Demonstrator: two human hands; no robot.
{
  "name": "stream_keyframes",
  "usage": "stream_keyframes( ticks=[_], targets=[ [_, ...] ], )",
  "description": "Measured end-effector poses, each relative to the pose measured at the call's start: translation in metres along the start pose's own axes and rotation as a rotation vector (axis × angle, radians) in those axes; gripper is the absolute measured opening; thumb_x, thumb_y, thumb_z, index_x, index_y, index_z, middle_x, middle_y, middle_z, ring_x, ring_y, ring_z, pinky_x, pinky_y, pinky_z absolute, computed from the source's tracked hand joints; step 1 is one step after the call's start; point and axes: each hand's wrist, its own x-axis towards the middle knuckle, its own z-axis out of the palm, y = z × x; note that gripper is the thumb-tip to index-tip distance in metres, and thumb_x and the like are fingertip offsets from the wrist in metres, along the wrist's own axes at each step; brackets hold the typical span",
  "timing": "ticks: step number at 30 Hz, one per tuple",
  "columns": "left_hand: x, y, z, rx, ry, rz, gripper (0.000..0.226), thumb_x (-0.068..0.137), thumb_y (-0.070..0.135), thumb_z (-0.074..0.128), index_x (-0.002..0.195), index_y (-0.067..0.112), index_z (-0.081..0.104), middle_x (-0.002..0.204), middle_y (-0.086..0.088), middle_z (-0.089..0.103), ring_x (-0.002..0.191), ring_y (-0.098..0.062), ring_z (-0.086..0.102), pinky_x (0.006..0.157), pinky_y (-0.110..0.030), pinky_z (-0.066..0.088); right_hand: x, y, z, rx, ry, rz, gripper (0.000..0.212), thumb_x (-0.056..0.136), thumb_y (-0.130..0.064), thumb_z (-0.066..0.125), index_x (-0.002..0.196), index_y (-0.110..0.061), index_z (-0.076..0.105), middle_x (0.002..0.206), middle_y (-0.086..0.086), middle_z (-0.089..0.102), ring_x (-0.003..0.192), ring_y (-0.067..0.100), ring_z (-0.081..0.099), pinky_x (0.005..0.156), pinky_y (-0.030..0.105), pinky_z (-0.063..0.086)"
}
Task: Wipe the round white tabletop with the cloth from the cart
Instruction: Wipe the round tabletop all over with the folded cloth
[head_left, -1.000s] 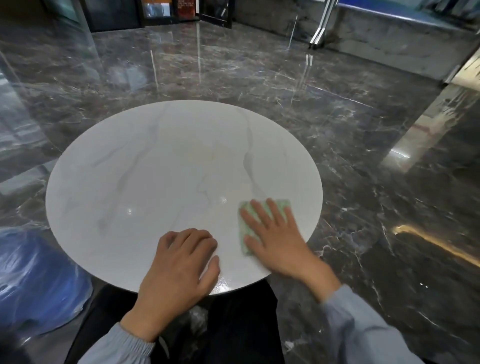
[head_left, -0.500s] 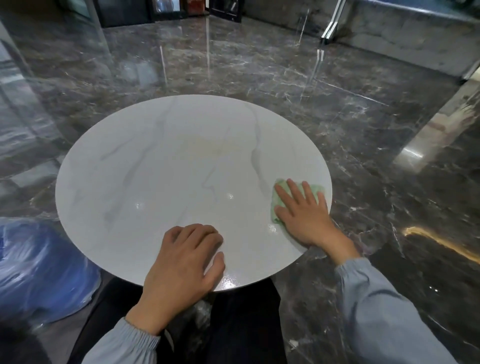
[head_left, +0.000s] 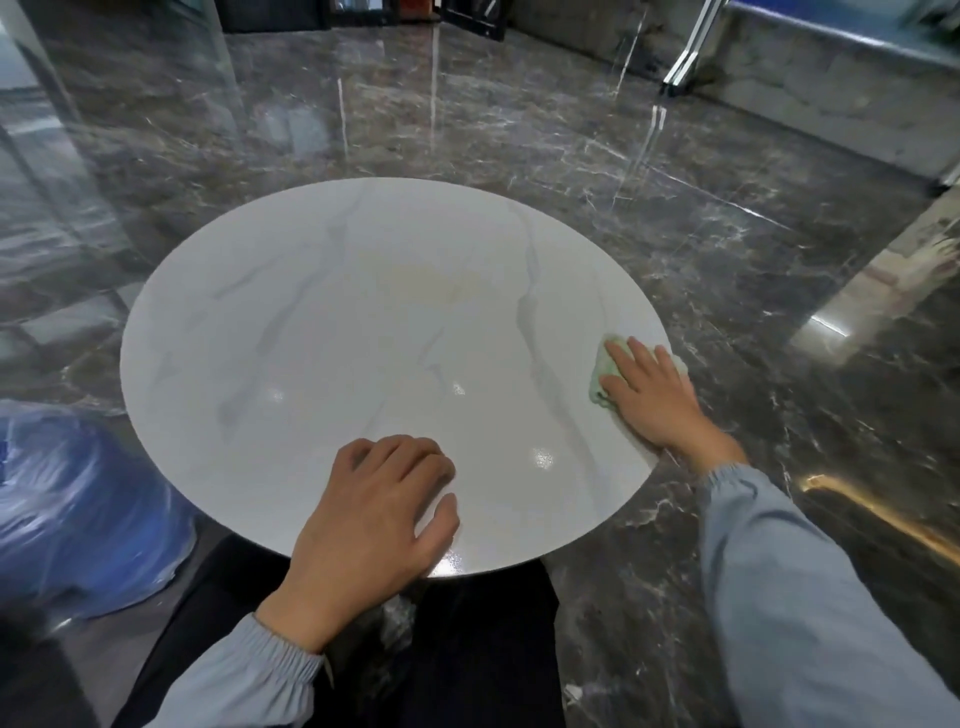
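The round white tabletop (head_left: 332, 353) with grey veins fills the middle of the head view. A pale green cloth (head_left: 602, 371) lies at the table's right edge, mostly covered by my right hand (head_left: 649, 400), which presses flat on it with fingers spread. My left hand (head_left: 374, 514) rests on the near edge of the tabletop, fingers curled, holding nothing. A faint yellowish stain (head_left: 431, 286) shows near the table's centre.
Dark glossy marble floor (head_left: 519, 114) surrounds the table. A blue plastic-wrapped bundle (head_left: 78, 509) sits on the floor at the lower left. My dark trousers (head_left: 467, 649) are just below the table's near edge. A grey wall base (head_left: 831, 93) runs at the far right.
My right hand slid the cloth from the near middle of the table out to the right edge. My left hand stayed on the near edge.
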Motion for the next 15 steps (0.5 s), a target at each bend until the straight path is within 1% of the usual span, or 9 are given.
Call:
stream_keyframes(
  ticks=[2,3,5,8,10,11,12,13,15],
  targets=[
    [0.001,0.000,-0.001,-0.003,0.005,-0.010,0.018,0.095,0.040,0.055,0.107,0.030,0.065,0.114,0.019,0.059,0.111,-0.008,0.056,0.102,-0.036,0.036,0.017,-0.015,-0.006,0.019,-0.034,0.065,0.061,0.106,-0.055,0.021,0.162,-0.047,-0.001,0.172,-0.013,-0.013,0.158,0.023,-0.017,0.124,0.059,-0.009],
    [0.001,0.001,-0.001,-0.010,0.005,-0.009,0.018,0.095,0.040,0.055,0.106,0.030,0.065,0.113,0.019,0.059,0.110,-0.007,0.056,0.101,-0.036,0.037,0.018,-0.029,-0.006,0.025,-0.050,0.052,0.061,0.106,-0.055,0.020,0.162,-0.048,-0.003,0.172,-0.013,-0.015,0.158,0.024,-0.019,0.123,0.060,-0.012],
    [0.001,0.000,0.001,-0.029,0.019,-0.022,0.017,0.095,0.040,0.054,0.104,0.031,0.065,0.111,0.020,0.059,0.109,-0.007,0.057,0.100,-0.036,0.037,0.007,-0.067,0.001,0.007,-0.055,-0.063,0.062,0.106,-0.056,0.020,0.161,-0.048,-0.006,0.172,-0.013,-0.017,0.157,0.024,-0.021,0.122,0.059,-0.016],
    [0.006,-0.003,0.003,-0.085,0.045,-0.096,0.018,0.096,0.041,0.050,0.103,0.032,0.064,0.111,0.023,0.060,0.109,-0.004,0.055,0.099,-0.031,0.035,-0.026,-0.125,0.019,-0.045,-0.033,-0.324,0.061,0.106,-0.057,0.019,0.161,-0.050,-0.006,0.172,-0.014,-0.014,0.158,0.023,-0.020,0.122,0.057,-0.017],
    [0.007,-0.007,0.003,-0.130,0.072,-0.133,0.017,0.096,0.039,0.050,0.102,0.031,0.065,0.109,0.022,0.061,0.107,-0.004,0.055,0.097,-0.029,0.035,-0.043,-0.140,0.028,-0.045,-0.033,-0.472,0.061,0.105,-0.058,0.020,0.160,-0.052,-0.003,0.172,-0.016,-0.011,0.158,0.018,-0.019,0.123,0.054,-0.016],
    [0.007,-0.008,0.003,-0.131,0.080,-0.133,0.017,0.096,0.038,0.050,0.102,0.031,0.065,0.109,0.022,0.061,0.107,-0.005,0.056,0.096,-0.029,0.036,-0.045,-0.135,0.027,-0.035,-0.034,-0.506,0.061,0.104,-0.059,0.022,0.160,-0.053,-0.001,0.172,-0.017,-0.009,0.158,0.016,-0.017,0.124,0.052,-0.014],
    [0.007,-0.007,0.002,-0.121,0.083,-0.127,0.017,0.097,0.037,0.051,0.102,0.030,0.065,0.109,0.021,0.061,0.107,-0.005,0.056,0.097,-0.029,0.036,-0.042,-0.125,0.022,-0.022,-0.033,-0.502,0.062,0.104,-0.060,0.024,0.161,-0.052,0.002,0.172,-0.018,-0.007,0.158,0.014,-0.015,0.125,0.049,-0.012],
    [0.006,-0.006,0.003,-0.107,0.083,-0.117,0.017,0.097,0.036,0.051,0.103,0.029,0.065,0.110,0.020,0.061,0.108,-0.006,0.056,0.097,-0.029,0.036,-0.034,-0.109,0.017,-0.014,-0.027,-0.460,0.062,0.105,-0.058,0.026,0.162,-0.050,0.004,0.172,-0.017,-0.005,0.159,0.015,-0.013,0.126,0.048,-0.009],
    [0.004,-0.006,0.005,-0.093,0.079,-0.102,0.016,0.097,0.035,0.052,0.104,0.028,0.065,0.110,0.019,0.060,0.108,-0.006,0.056,0.099,-0.029,0.036,-0.010,-0.069,0.005,-0.027,0.001,-0.293,0.062,0.107,-0.054,0.028,0.164,-0.045,0.005,0.173,-0.014,-0.004,0.160,0.020,-0.009,0.126,0.051,-0.003]
  ],
)
